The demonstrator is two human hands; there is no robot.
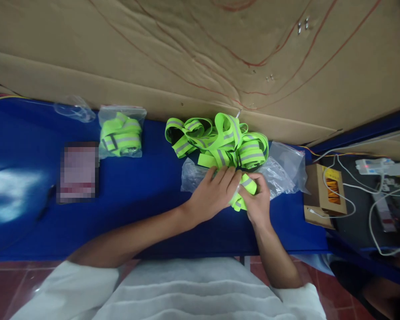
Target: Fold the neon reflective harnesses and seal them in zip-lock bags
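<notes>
Both my hands are closed around a folded bundle of neon-green reflective strap (239,206) with a silver stripe. My left hand (216,191) lies over its left side with the fingers pressed together. From the right, my right hand (259,202) grips the same bundle, its thumb across the front. Just beyond my hands is a loose heap of similar reflective straps (226,138). Clear plastic bags (276,175) lie flat to the right of the heap, and another crumpled bag (190,174) shows beside my left hand.
A filled zip bag of green strap (122,133) lies on the blue table (140,186) at left, near a blurred-out box (78,172) and an empty clear bag (76,109). At right stand a cardboard box (320,195) and white cables (370,218). Cardboard (153,58) walls the back.
</notes>
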